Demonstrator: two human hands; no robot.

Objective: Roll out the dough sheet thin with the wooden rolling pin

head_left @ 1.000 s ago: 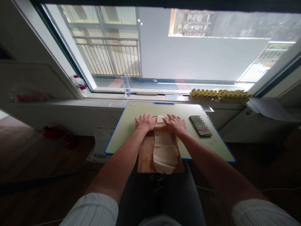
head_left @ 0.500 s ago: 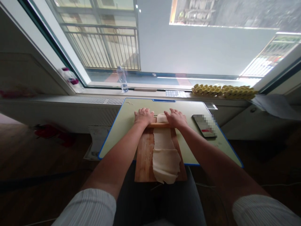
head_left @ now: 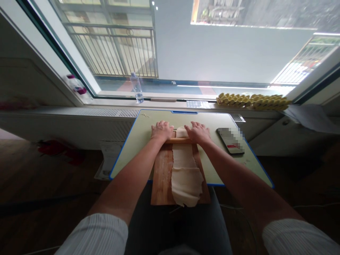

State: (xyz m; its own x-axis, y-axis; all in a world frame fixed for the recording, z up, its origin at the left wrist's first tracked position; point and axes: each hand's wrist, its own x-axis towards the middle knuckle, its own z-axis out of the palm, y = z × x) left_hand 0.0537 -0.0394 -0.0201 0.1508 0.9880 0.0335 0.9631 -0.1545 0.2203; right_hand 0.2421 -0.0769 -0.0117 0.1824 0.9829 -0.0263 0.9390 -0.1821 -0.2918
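Observation:
A wooden rolling pin (head_left: 181, 141) lies crosswise over a long strip of pale dough (head_left: 187, 184). The dough runs along a wooden board (head_left: 162, 177), its near end forming a wider flap that reaches the board's front edge. My left hand (head_left: 162, 131) rests its palm on the pin's left end, fingers stretched forward. On the right end lies my right hand (head_left: 198, 132), likewise flat with fingers extended and slightly spread. Both palms hide the pin's ends. Between the hands, the far end of the dough shows beyond the pin.
The board sits on a pale folding table (head_left: 138, 148) with blue edging and overhangs its front. A phone (head_left: 230, 141) lies to the right. On the windowsill stand a clear bottle (head_left: 137, 88), a second bottle (head_left: 76, 85) and yellow egg cartons (head_left: 252, 102).
The view has shifted very slightly. Both hands stay on the rolling pin at nearly the same place on the dough, with no clear rolling movement.

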